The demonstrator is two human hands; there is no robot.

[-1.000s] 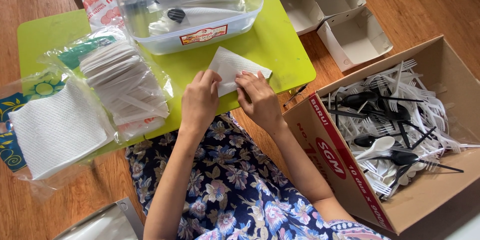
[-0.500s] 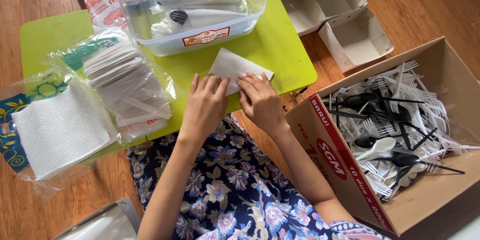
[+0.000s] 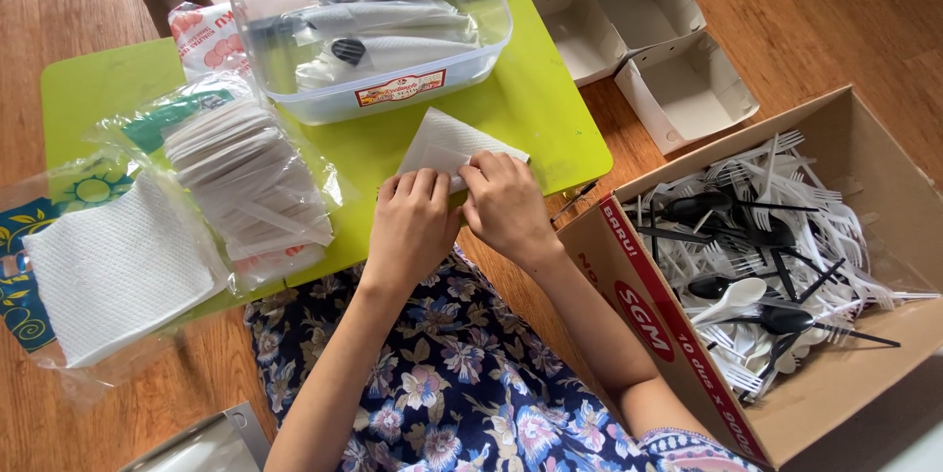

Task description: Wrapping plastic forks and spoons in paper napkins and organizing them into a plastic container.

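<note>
Low green table (image 3: 550, 128) on wood floor. My left hand (image 3: 413, 226) and right hand (image 3: 506, 205) press fingertips on white napkin (image 3: 447, 146) at the table's near edge; folding partway, not finished.

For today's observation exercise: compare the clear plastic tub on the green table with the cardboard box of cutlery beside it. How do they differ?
The clear plastic tub is see-through with rounded corners; the cardboard box is opaque brown with square corners. The tub stands on the green table; the box sits lower, beside it, to the person's right. The tub holds a few neat wrapped packs; the box holds a loose tangle of white and black forks and spoons. Both are open-topped.
</note>
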